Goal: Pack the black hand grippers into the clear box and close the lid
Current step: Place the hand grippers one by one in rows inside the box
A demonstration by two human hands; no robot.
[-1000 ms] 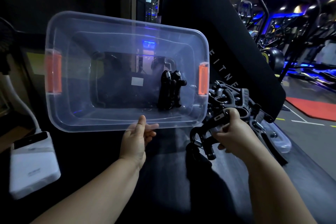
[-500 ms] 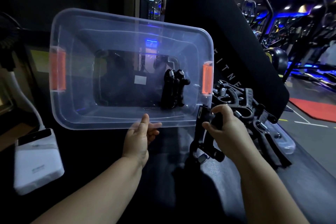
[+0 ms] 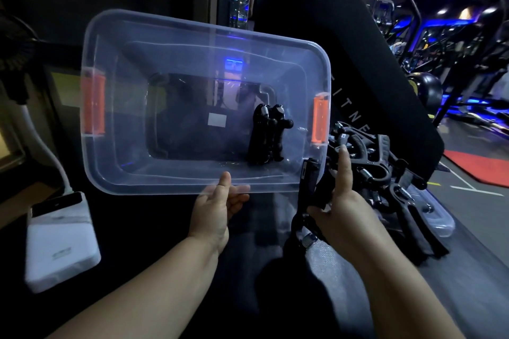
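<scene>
The clear box with orange latches is tilted up so its opening faces me. My left hand grips its near rim, thumb on the inside. Black hand grippers stand inside the box at its right end. My right hand holds another black hand gripper upright, its top at the box's lower right corner and its spring hanging below my palm. A pile of hand grippers lies to the right, resting on the clear lid.
A white power bank with a phone on it lies at the left, with a white cable running up from it. A large black padded panel rises behind the box. Gym machines stand at the far right.
My right hand has lifted a hand gripper off the pile, turned it upright and carried it left to the box's lower right corner. The box has stayed tilted in my left hand.
</scene>
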